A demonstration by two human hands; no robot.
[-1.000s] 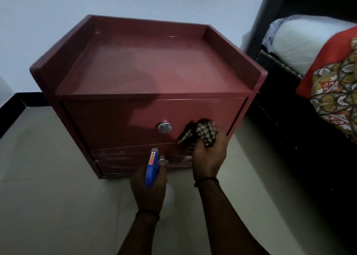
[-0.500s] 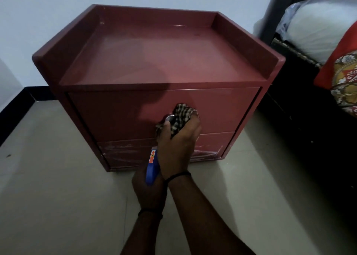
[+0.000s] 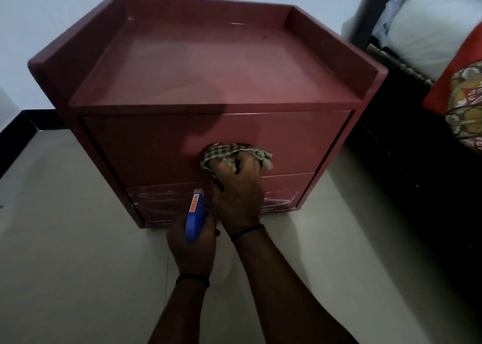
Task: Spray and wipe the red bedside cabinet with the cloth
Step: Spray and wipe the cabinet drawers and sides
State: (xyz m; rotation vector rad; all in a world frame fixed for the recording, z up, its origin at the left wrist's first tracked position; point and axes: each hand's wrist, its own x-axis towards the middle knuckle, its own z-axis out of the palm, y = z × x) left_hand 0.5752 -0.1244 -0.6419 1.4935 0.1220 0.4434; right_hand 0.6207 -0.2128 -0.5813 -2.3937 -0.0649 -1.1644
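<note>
The red bedside cabinet point(image 3: 208, 72) stands on the floor in front of me, with a rimmed top and two drawers. My right hand point(image 3: 238, 190) presses a crumpled checked cloth point(image 3: 229, 153) against the middle of the upper drawer front, covering the spot where the metal knob was. Lower down, my left hand point(image 3: 191, 247) grips a spray bottle with a blue trigger head point(image 3: 195, 217), its nozzle aimed at the lower drawer. White streaks point(image 3: 156, 195) show on the lower drawer front. The bottle's body is hidden behind my hand.
A dark bed frame point(image 3: 407, 166) stands close on the right, carrying a white pillow point(image 3: 430, 28) and a red patterned cushion point(image 3: 461, 88). Pale tiled floor point(image 3: 73, 265) spreads to the left and front. A white wall with black skirting point(image 3: 15, 132) runs behind the cabinet.
My right hand carried the cloth from the right part of the upper drawer leftward onto the knob, then a little to the right. The left hand with the spray bottle stayed put.
</note>
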